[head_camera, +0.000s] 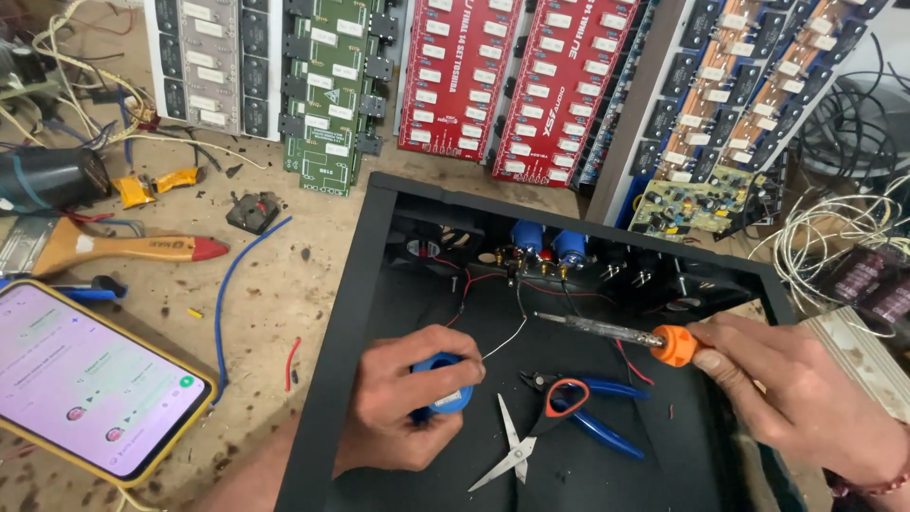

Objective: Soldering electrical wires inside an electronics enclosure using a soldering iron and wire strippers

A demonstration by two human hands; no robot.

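While the black chassis (360, 284) lies open on the bench, the right hand (806, 389) grips the soldering iron (607, 330) by its orange collar, the safe place on a stiff tool with a probably hot tip. The left hand (403, 398) clasps the light blue solder spool (445, 393), whose soft wire reaches toward the tip.

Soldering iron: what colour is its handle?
Orange, in the head view: soldering iron held by right hand.
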